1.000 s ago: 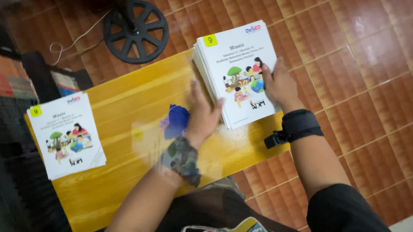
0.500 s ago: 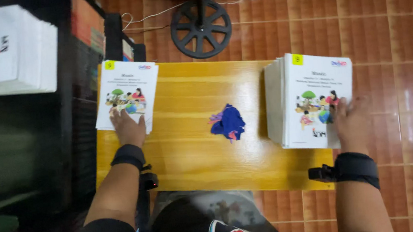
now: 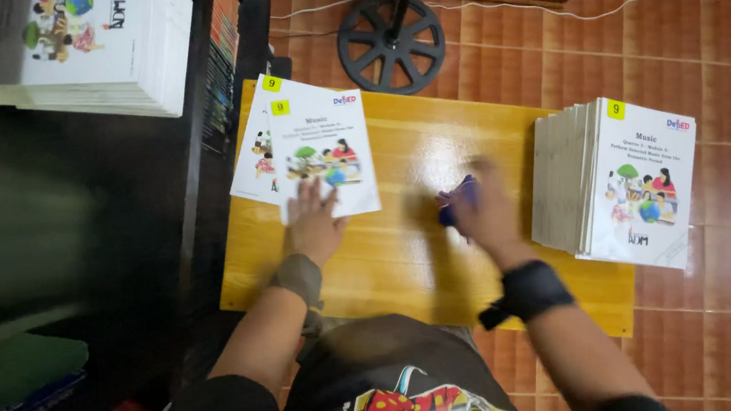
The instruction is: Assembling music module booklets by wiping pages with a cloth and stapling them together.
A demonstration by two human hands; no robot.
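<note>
Item one: our left hand [image 3: 313,225], fingers spread flat, not gripping, presses on a thin glossy booklet [image 3: 323,159] with a white cover and a small yellow square at its corner; it lies askew atop a second like booklet [image 3: 254,158] at the far left of the table.

Item two: our right hand [image 3: 490,214], blurred, touches a crumpled blue scrap [image 3: 456,204] at mid-table; we cannot tell whether the fingers close on it.

Item three: a thick stack of booklets [image 3: 619,179], fanned edges, right end.

Item four: a varnished yellow wooden table [image 3: 406,264] on square red-brown floor tiles [image 3: 705,52].
</note>
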